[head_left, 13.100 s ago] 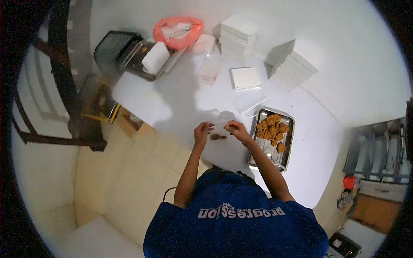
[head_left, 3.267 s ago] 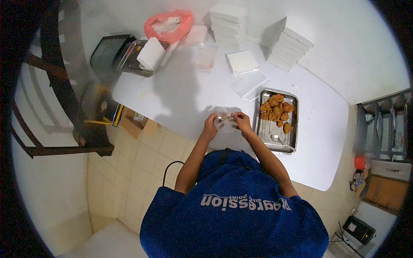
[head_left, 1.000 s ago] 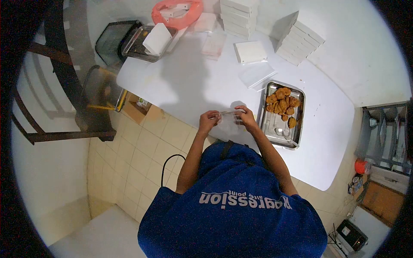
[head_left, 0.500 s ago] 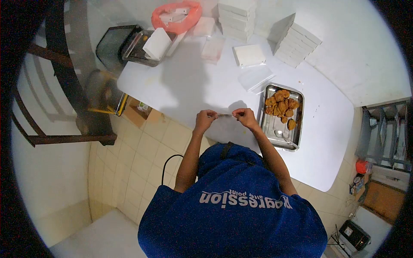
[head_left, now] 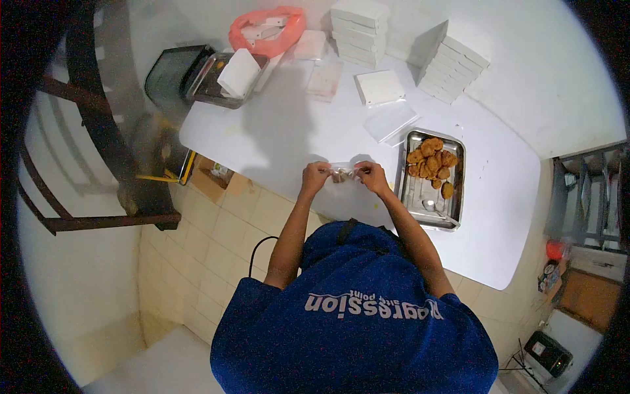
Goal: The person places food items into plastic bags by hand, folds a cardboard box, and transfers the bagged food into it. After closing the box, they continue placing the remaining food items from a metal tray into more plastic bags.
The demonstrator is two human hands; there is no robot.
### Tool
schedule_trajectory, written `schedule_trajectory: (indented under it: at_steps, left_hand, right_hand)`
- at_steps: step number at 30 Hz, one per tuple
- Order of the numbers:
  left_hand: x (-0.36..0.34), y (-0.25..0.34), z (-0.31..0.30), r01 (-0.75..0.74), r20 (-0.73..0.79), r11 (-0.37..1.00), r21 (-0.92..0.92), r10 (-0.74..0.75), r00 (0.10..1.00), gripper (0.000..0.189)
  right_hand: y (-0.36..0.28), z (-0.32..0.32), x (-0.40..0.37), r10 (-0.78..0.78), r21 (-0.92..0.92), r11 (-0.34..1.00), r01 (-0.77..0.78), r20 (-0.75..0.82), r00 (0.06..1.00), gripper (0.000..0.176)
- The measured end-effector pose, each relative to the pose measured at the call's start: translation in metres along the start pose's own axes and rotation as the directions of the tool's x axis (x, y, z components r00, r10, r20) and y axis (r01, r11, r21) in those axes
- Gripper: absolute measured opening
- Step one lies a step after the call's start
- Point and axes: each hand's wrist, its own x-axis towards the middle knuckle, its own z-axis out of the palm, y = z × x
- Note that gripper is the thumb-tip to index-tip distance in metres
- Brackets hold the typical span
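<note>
Over the near edge of the white table, my left hand (head_left: pixel 316 176) pinches one side of a small clear plastic bag (head_left: pixel 342 172). My right hand (head_left: pixel 372 177) grips the opposite side, so the bag is stretched between both sets of fingers. Something brownish shows in the bag, too small to make out. To the right of my right hand lies a steel tray (head_left: pixel 405 207) with browned fried pieces of food (head_left: pixel 433 159) heaped at its far end. A metal spoon (head_left: pixel 430 205) rests in the tray's near part.
Flat clear plastic bags (head_left: pixel 392 121) lie beyond the tray, near a white box (head_left: pixel 380 88). Stacks of white boxes (head_left: pixel 359 33) (head_left: pixel 453 69) stand along the wall. At the far left are a dark tray (head_left: pixel 210 98) holding a white box and a red plastic bag (head_left: pixel 295 33).
The bag between my hands has tipped, so its clear face and brownish contents now show more. Both hands stay at nearly the same place, still gripping it.
</note>
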Motion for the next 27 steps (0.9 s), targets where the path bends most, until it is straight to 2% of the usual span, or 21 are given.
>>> schedule_trajectory:
  at_steps: [2, 6, 8, 11, 15, 17, 18, 20, 21, 23, 24, 26, 27]
  left_hand:
    - [0.015, -0.010, 0.001, 0.006, 0.064, 0.999, 0.037, -0.008, 0.998, 0.037]
    - [0.026, 0.002, -0.004, 0.066, 0.114, 0.996, 0.066, -0.073, 0.991, 0.043]
    - [0.030, 0.000, -0.004, 0.050, 0.210, 0.991, 0.125, -0.076, 0.975, 0.044]
    - [0.038, 0.001, 0.002, -0.043, 0.204, 0.971, 0.235, -0.006, 0.979, 0.042]
    - [0.038, -0.002, 0.008, -0.107, 0.165, 0.964, 0.245, 0.068, 0.984, 0.032]
    - [0.037, -0.003, 0.005, -0.178, 0.227, 0.974, 0.141, 0.143, 0.963, 0.024]
    - [0.033, -0.003, 0.004, -0.174, 0.226, 0.975, 0.137, 0.140, 0.964, 0.024]
    - [0.028, 0.002, 0.004, -0.224, 0.172, 0.971, -0.084, 0.236, 0.957, 0.022]
    - [0.031, -0.002, 0.005, -0.222, 0.166, 0.971, -0.086, 0.234, 0.958, 0.022]
    - [0.031, -0.012, 0.007, -0.209, 0.205, 0.953, -0.220, 0.254, 0.945, 0.027]
    - [0.024, -0.003, 0.003, -0.203, 0.198, 0.954, -0.220, 0.248, 0.948, 0.027]
    - [0.008, 0.032, -0.010, 0.151, 0.331, 0.854, -0.498, 0.026, 0.943, 0.029]
    - [0.006, 0.032, -0.007, 0.151, 0.331, 0.853, -0.499, 0.027, 0.943, 0.029]
  right_hand:
    - [0.016, 0.006, 0.015, -0.135, -0.165, 0.979, 0.123, -0.065, 0.989, 0.019]
    - [0.003, 0.008, 0.026, -0.105, -0.237, 0.969, 0.069, -0.141, 0.984, 0.017]
    - [0.006, 0.011, 0.034, -0.101, -0.252, 0.966, 0.049, -0.199, 0.975, 0.016]
    - [0.007, 0.012, 0.044, -0.165, -0.332, 0.940, 0.077, -0.247, 0.955, 0.015]
    - [0.007, 0.013, 0.043, -0.138, -0.318, 0.946, 0.059, -0.230, 0.963, 0.015]
    - [0.001, 0.014, 0.038, -0.073, -0.187, 0.982, 0.039, -0.178, 0.981, 0.014]
    - [0.006, 0.014, 0.036, -0.070, -0.191, 0.981, 0.037, -0.174, 0.982, 0.014]
    - [0.013, 0.014, 0.036, -0.157, -0.032, 0.988, 0.154, -0.196, 0.968, 0.014]
    - [0.011, 0.012, 0.037, -0.159, -0.036, 0.987, 0.156, -0.190, 0.969, 0.014]
    - [0.010, 0.011, 0.034, -0.217, 0.124, 0.962, 0.244, -0.201, 0.955, 0.021]
    - [0.009, 0.011, 0.034, -0.217, 0.124, 0.962, 0.243, -0.191, 0.957, 0.021]
    - [0.002, 0.010, 0.032, -0.202, 0.308, 0.915, 0.261, -0.212, 0.956, 0.021]
    - [-0.007, 0.008, 0.027, -0.202, 0.308, 0.915, 0.262, -0.212, 0.956, 0.021]
